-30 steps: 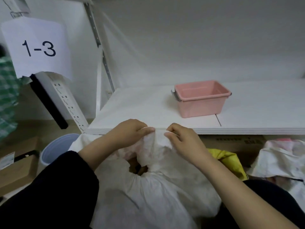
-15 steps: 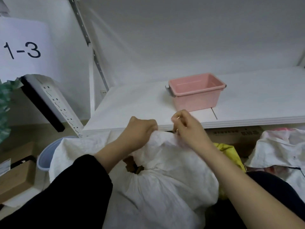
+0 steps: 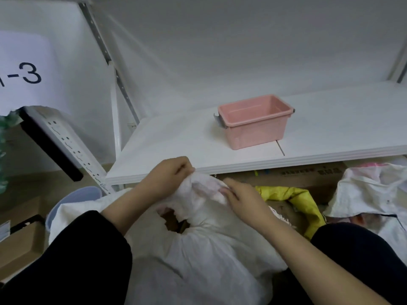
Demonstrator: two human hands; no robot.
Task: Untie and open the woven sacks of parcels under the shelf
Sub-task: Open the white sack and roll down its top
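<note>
The shelf (image 3: 167,148) edge stands just behind the white sack (image 3: 209,249) neck, limiting room beyond. Bare board flanks the pink bin (image 3: 255,128) (both sides). A yellow sack (image 3: 301,199) and cardboard box (image 3: 308,176) crowd the right.

A white paper sign (image 3: 26,69) at the left edge reads "-3" in dark print after a cut-off stroke, while the print on the cardboard box (image 3: 308,175) under the shelf (image 3: 176,146) is too blurred to read.
</note>
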